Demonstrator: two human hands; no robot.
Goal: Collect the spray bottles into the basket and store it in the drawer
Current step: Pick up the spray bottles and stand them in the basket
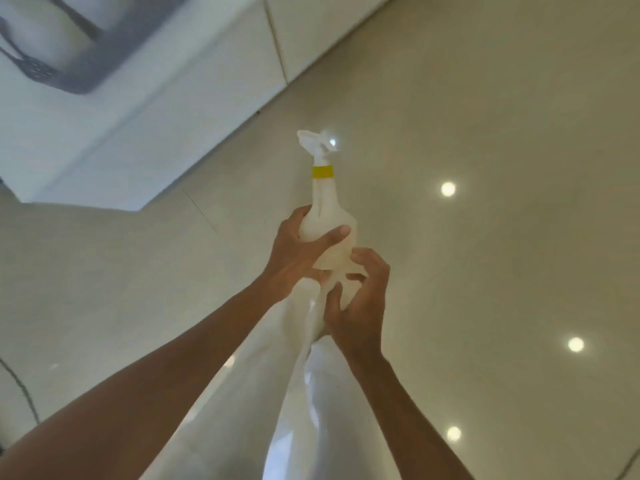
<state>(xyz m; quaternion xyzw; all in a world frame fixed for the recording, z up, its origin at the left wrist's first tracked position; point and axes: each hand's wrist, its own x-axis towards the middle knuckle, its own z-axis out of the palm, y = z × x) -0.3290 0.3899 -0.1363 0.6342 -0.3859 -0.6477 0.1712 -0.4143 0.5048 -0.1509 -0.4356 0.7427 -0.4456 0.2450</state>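
A white spray bottle [327,216] with a yellow collar and a white trigger head is held upright over the floor at the centre of the view. My left hand [298,254] is wrapped around its body, thumb across the front. My right hand [360,303] sits just below and to the right, fingers curled beside the bottle's base and apart, touching it lightly at most. A grey perforated basket [52,67] stands on the white counter at the top left, blurred; what it holds cannot be made out.
White cabinet fronts [194,84] run diagonally from the top centre down to the left. The glossy beige tiled floor [485,168] fills the right and shows ceiling-light reflections. My white trousers [277,393] are below the hands.
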